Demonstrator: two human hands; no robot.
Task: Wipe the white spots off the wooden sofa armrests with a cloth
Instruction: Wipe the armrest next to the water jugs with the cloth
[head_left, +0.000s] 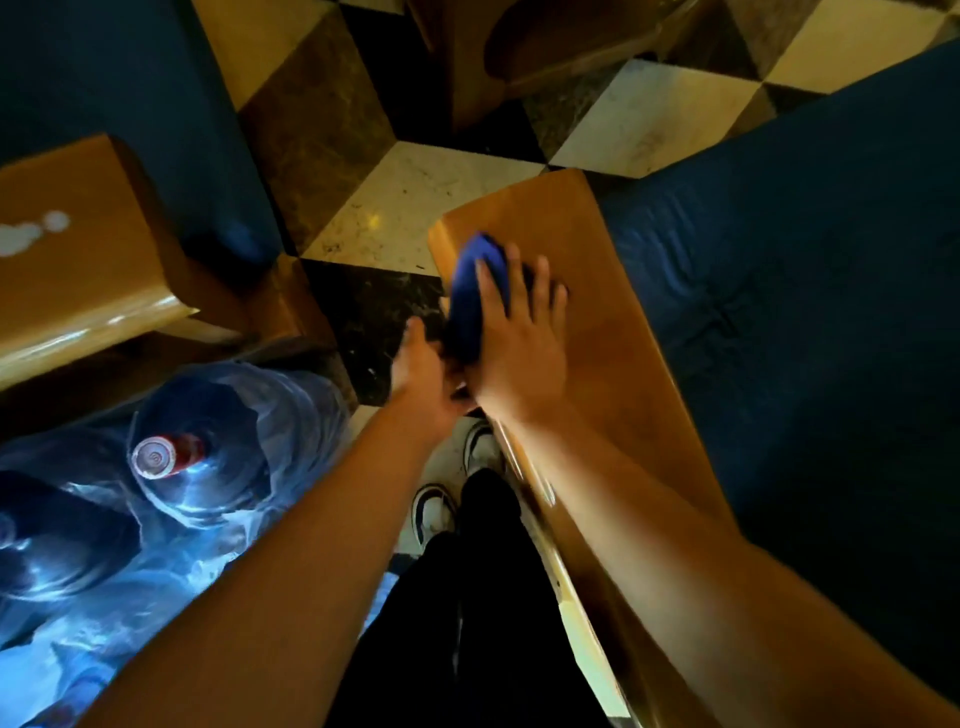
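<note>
A blue cloth (475, 296) lies bunched at the left front edge of the wooden armrest (587, 291) of the sofa on the right. My right hand (519, 338) rests flat on the cloth, fingers spread, pressing it against the wood. My left hand (423, 379) is just left of it, beside the armrest's edge, touching the cloth's lower end; its fingers are partly hidden. A second wooden armrest (78, 260) at the left carries white spots (31, 234) on its top.
Large blue water bottles in plastic wrap (171, 457) stand at the lower left. Dark blue sofa cushions (805, 312) flank both armrests. A checkered tile floor (410, 208) runs between the sofas. My legs and white shoes (467, 478) are below.
</note>
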